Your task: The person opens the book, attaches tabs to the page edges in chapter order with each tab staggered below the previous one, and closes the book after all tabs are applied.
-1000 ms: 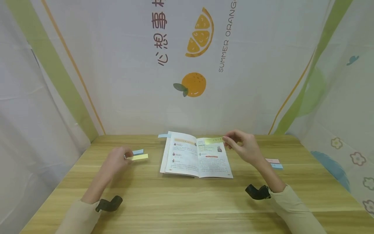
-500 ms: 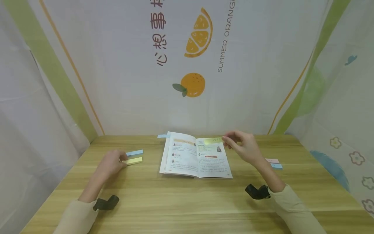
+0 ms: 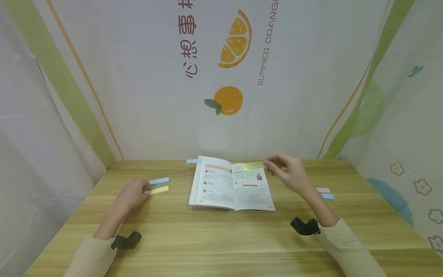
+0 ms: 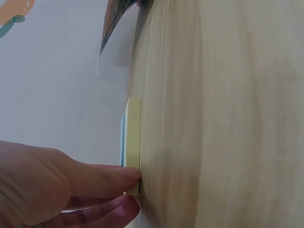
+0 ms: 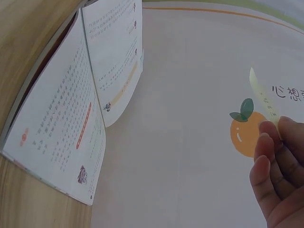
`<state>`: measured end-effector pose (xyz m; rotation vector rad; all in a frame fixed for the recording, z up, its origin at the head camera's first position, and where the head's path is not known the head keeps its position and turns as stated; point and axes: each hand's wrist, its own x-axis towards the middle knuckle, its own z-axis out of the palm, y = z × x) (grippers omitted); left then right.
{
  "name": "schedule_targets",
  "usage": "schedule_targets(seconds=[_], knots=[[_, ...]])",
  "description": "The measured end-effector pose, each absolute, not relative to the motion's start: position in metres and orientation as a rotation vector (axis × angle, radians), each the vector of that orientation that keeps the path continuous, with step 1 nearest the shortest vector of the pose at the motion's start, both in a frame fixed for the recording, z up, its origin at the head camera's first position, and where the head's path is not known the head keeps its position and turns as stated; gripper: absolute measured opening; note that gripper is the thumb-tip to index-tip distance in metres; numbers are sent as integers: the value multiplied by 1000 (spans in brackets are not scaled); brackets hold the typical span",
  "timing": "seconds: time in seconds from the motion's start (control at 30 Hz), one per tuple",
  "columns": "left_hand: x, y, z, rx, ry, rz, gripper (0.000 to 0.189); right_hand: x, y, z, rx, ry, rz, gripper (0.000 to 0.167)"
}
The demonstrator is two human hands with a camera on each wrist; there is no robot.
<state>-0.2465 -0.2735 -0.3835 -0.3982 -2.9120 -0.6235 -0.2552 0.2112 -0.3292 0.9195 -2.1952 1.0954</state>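
Note:
At the left of the table, my left hand (image 3: 133, 194) grips the near end of a yellow sticky-note pad (image 3: 160, 190), which lies on the wood. In the left wrist view the thumb presses the end of that pad (image 4: 133, 133), fingers bent beside it. A blue sticky-note pad (image 3: 160, 180) lies just behind it. My right hand (image 3: 290, 175) pinches one end of a single yellow sticky note (image 3: 253, 166) between thumb and finger, holding it over the open book's (image 3: 216, 192) right page. Handwriting marks this strip, and it curves slightly in the right wrist view.
A blue sticky note (image 3: 194, 161) sticks out from the book's upper left edge. Beyond my right wrist lie a pink strip (image 3: 323, 190) and a blue strip (image 3: 328, 196), partly hidden by the arm. A printed curtain (image 3: 155, 127) hangs behind the wooden table (image 3: 221, 242).
My left hand has moved slightly left and down, bringing the yellow pad onto the table beside the blue one. The right hand stays nearly still with its yellow note.

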Motion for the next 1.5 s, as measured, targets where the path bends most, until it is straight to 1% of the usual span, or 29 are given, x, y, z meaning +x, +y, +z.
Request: schedule_targets(seconds=[0.23, 0.43, 0.57, 0.7, 1.13, 1.37, 1.5], knots=[[-246, -272, -380, -382, -2947, -605, 15, -258, 215, -330, 881, -2206, 1083, 6], [-243, -266, -374, -341, -2962, -566, 24, -262, 220, -330, 837, -2220, 1090, 7], [-239, -256, -367, -291, -2934, -526, 31, -264, 223, -331, 813, -2241, 1101, 8], [-236, -237, -361, -268, -2862, -512, 30, -267, 224, -333, 796, -2251, 1110, 9], [-240, -177, -349, -477, -2698, -618, 26, -280, 235, -339, 740, -2278, 1165, 11], [-243, -153, -349, -574, -2706, -644, 30, -287, 242, -344, 693, -2281, 1215, 13], [-244, -138, -350, -624, -2717, -621, 29, -291, 244, -346, 678, -2284, 1222, 14]])
